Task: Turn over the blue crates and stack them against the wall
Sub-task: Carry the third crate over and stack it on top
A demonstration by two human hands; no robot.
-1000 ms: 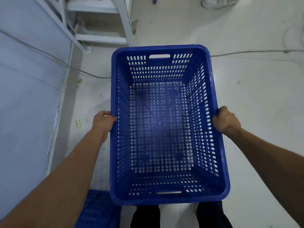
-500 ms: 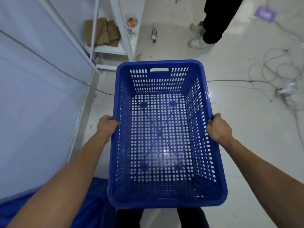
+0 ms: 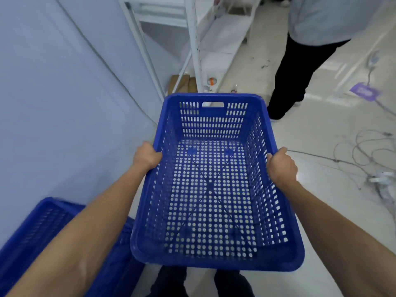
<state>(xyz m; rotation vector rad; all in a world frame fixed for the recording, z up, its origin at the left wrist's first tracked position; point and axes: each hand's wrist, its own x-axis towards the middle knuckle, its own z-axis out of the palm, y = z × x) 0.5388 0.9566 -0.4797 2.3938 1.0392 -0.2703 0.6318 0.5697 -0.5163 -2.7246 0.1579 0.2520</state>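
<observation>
I hold a perforated blue crate (image 3: 211, 189) in front of me, open side up, above the floor. My left hand (image 3: 145, 156) grips its left long rim and my right hand (image 3: 281, 163) grips its right long rim. A second blue crate (image 3: 42, 234) lies low at my left against the pale wall (image 3: 53, 103), partly hidden by my left forearm.
A white metal shelf frame (image 3: 196, 46) stands ahead by the wall with cardboard (image 3: 182, 84) beneath it. Another person in dark trousers (image 3: 293, 78) stands just beyond the crate. Loose cables (image 3: 364, 155) and a power strip lie on the floor at right.
The view has tilted up and the crate has risen with it. The person ahead now appears closer, and the crate by the wall shows more at lower left.
</observation>
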